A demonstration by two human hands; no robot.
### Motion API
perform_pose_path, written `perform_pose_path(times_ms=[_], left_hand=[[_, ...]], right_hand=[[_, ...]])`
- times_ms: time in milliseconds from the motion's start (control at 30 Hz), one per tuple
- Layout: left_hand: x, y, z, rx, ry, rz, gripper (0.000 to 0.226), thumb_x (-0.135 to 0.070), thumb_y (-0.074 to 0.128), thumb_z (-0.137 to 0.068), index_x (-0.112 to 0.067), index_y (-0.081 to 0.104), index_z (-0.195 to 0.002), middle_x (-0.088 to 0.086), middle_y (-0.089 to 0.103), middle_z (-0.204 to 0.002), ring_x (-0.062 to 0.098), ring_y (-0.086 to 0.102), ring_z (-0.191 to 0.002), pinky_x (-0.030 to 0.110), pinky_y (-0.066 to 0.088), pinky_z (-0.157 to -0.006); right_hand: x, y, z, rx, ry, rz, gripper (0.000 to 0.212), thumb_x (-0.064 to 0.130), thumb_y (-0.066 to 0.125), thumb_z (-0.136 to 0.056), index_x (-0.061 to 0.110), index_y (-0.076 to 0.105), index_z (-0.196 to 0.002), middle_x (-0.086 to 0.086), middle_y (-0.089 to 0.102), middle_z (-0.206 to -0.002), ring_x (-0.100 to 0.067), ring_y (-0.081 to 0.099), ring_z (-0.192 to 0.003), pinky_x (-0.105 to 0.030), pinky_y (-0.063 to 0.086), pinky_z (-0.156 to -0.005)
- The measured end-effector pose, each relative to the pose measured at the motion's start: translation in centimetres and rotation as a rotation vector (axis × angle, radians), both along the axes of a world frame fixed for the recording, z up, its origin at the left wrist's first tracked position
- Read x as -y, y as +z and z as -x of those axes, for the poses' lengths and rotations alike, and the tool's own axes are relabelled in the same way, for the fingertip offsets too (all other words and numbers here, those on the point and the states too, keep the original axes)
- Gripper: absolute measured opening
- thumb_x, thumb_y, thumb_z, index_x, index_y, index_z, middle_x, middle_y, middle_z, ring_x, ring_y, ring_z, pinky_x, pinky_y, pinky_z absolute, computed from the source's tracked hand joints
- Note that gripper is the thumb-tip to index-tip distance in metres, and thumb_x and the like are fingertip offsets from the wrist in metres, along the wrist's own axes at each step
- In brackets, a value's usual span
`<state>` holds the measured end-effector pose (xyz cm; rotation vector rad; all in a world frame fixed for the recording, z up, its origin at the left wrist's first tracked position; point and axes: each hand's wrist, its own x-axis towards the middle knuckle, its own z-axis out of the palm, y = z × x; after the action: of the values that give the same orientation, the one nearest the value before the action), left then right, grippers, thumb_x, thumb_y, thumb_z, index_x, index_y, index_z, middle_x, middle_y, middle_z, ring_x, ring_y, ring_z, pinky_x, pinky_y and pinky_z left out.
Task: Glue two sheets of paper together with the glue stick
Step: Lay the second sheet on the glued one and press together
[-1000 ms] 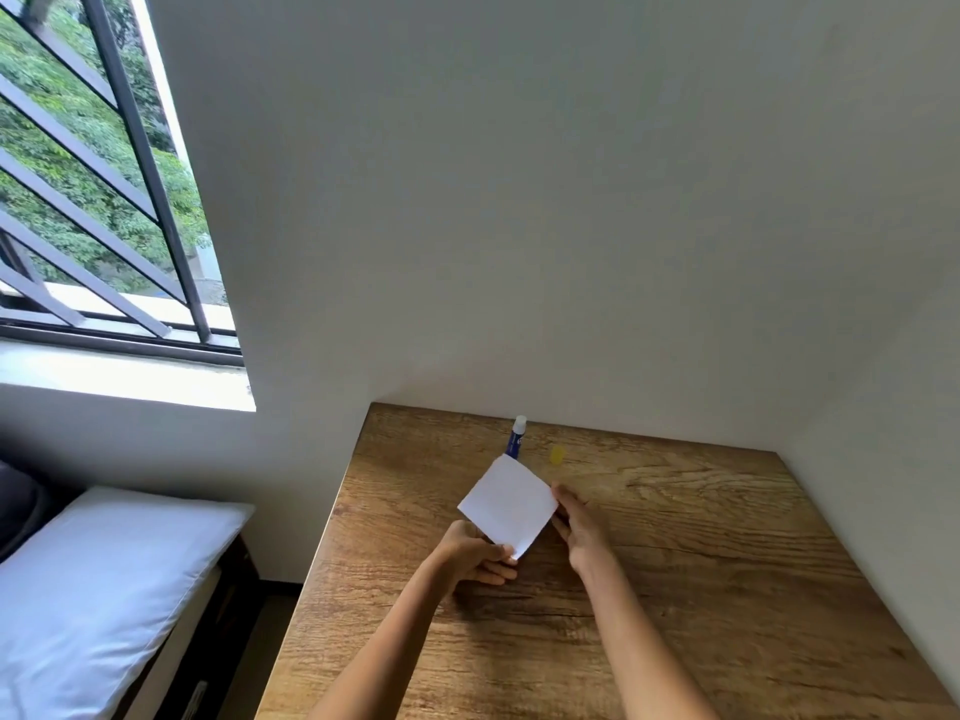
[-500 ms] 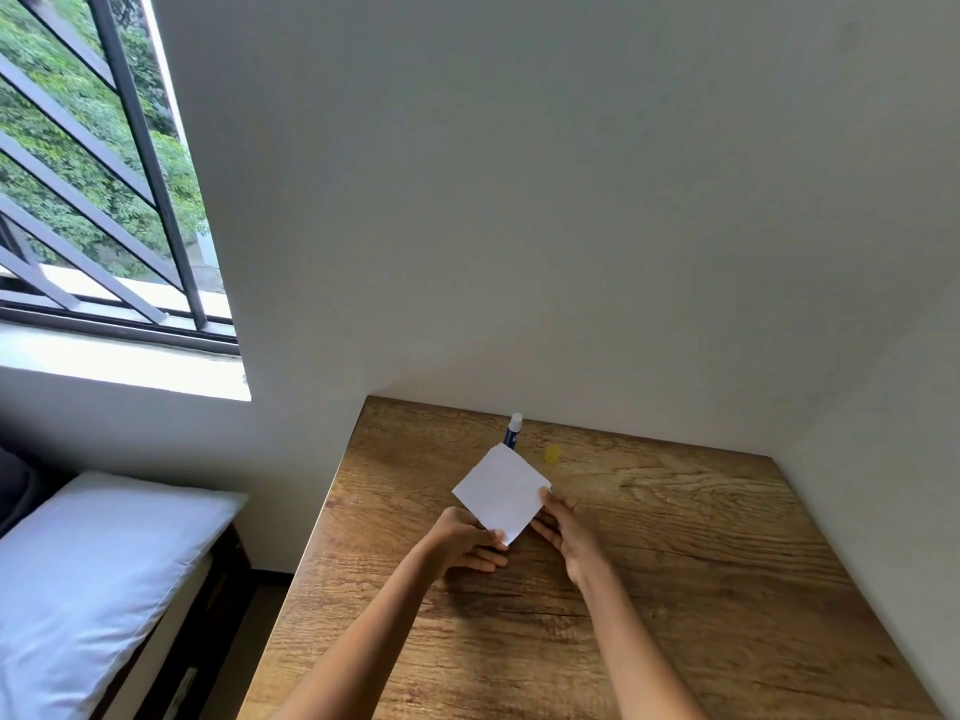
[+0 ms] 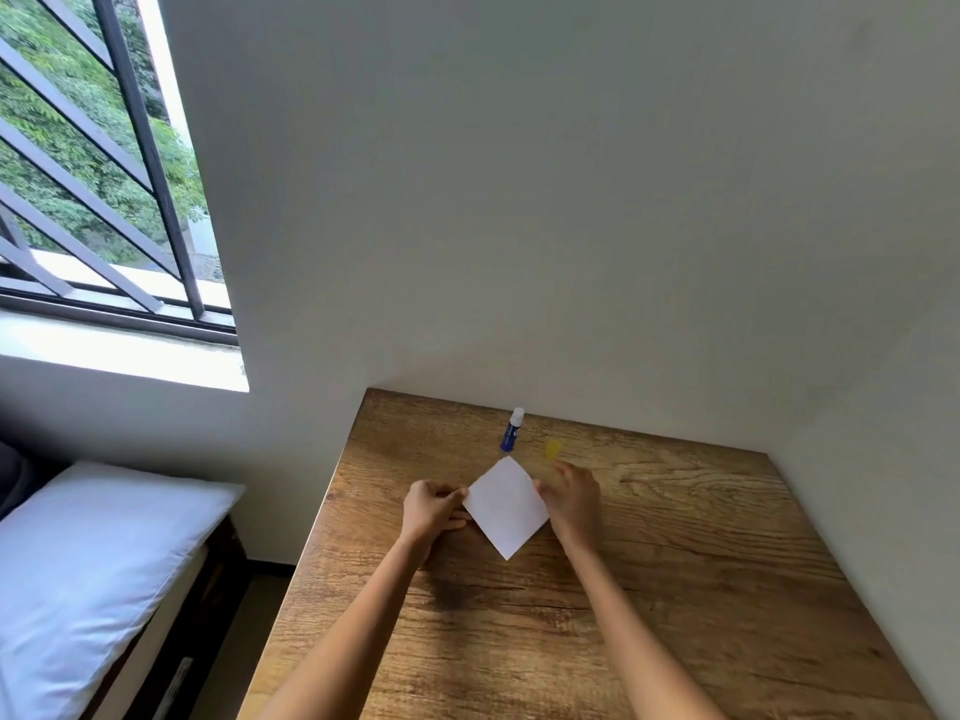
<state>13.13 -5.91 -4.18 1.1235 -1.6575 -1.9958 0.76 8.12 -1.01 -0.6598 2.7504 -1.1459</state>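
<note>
My left hand [image 3: 434, 509] pinches the paper [image 3: 506, 506] corner to steady it; right hand [image 3: 571, 498] blurred, grip unclear. Glue [image 3: 511, 430] stands behind, uncapped, within reach.

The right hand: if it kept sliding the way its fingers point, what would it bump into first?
Probably the small yellow cap, lying just beyond the right hand toward the wall. The hand is blurred and depth is unclear, so it could slip past.

Wooden table [image 3: 701, 589] — on it white paper [image 3: 506, 504], upright glue stick [image 3: 512, 431], yellow cap [image 3: 552, 449].
</note>
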Motion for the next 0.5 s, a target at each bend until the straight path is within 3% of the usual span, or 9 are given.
perform_pose_path(times_ms=[33,100,233,300,400,500], left_hand=[[-0.1,-0.2,0.0,0.001,-0.024,0.031,0.019,-0.012,0.063,-0.087,0.001,0.068,-0.099,0.015,0.072,-0.088,0.018,0.071,-0.067,0.021,0.058,-0.056],[-0.1,-0.2,0.0,-0.001,-0.075,0.067,0.017,-0.014,0.063,-0.088,-0.002,0.069,-0.097,0.011,0.072,-0.086,0.014,0.071,-0.066,0.020,0.057,-0.057],[0.1,-0.2,0.0,0.006,-0.118,0.137,0.010,-0.018,0.063,-0.087,-0.009,0.068,-0.087,0.009,0.070,-0.085,0.011,0.068,-0.065,0.020,0.057,-0.057],[0.1,-0.4,0.0,0.012,-0.136,0.175,0.012,-0.018,0.064,-0.087,-0.008,0.069,-0.088,0.008,0.069,-0.085,0.010,0.067,-0.065,0.019,0.056,-0.058],[0.2,-0.6,-0.1,0.011,-0.146,0.198,0.010,-0.018,0.064,-0.087,-0.009,0.069,-0.090,0.008,0.069,-0.087,0.010,0.067,-0.067,0.020,0.057,-0.060],[0.1,-0.5,0.2,0.023,-0.136,0.212,0.008,-0.018,0.063,-0.088,-0.012,0.068,-0.088,0.005,0.068,-0.086,0.011,0.066,-0.068,0.021,0.058,-0.060]], right_hand=[[0.5,0.5,0.3,-0.156,0.152,-0.125,0.039,0.029,0.061,-0.087,0.018,0.058,-0.124,-0.004,0.053,-0.131,-0.022,0.042,-0.123,-0.033,0.036,-0.098],[2.1,1.6,0.8,-0.272,0.455,-0.315,0.039,0.035,0.058,-0.087,0.024,0.058,-0.125,0.001,0.049,-0.137,-0.020,0.035,-0.128,-0.035,0.030,-0.103],[5.2,3.2,1.0,-0.202,0.801,-0.532,0.029,0.042,0.063,-0.081,0.028,0.069,-0.106,0.003,0.050,-0.134,-0.017,0.030,-0.131,-0.040,0.022,-0.106],[5.8,3.7,1.5,-0.159,0.842,-0.577,0.026,0.041,0.063,-0.081,0.024,0.072,-0.099,0.003,0.060,-0.122,-0.015,0.041,-0.121,-0.040,0.032,-0.099],[5.3,4.2,3.1,-0.011,0.788,-0.582,0.026,0.037,0.065,-0.082,0.014,0.074,-0.092,-0.002,0.070,-0.098,-0.018,0.061,-0.092,-0.033,0.044,-0.075],[3.6,4.2,5.2,0.155,0.634,-0.507,0.029,0.034,0.068,-0.081,0.008,0.061,-0.068,-0.003,0.054,-0.068,-0.016,0.048,-0.064,-0.028,0.028,-0.058]])
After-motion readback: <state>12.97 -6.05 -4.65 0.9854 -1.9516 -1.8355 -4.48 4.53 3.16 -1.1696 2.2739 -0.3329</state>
